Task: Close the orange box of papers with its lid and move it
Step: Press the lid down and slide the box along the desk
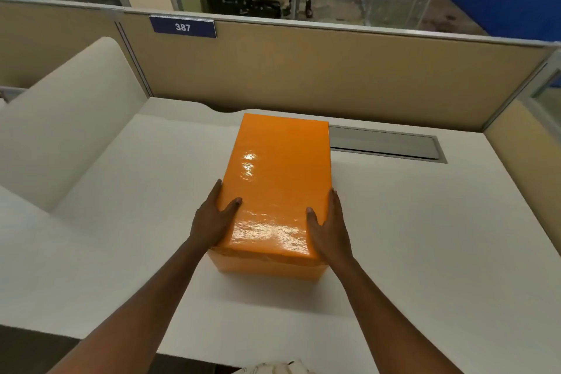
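A glossy orange box (267,269) stands on the white desk (121,206) in front of me, its long side pointing away. Its orange lid (277,173) sits on top and covers it, so the papers are hidden. My left hand (214,220) grips the lid's near left edge, thumb on top and fingers down the side. My right hand (329,228) holds the near right edge the same way. A thin seam shows between lid and box at the near end.
A grey cable tray cover (385,144) lies flush in the desk just right of the box's far end. Beige partition walls (303,70) close the back and right. A cream divider (60,118) stands at the left. The desk's front edge is near me.
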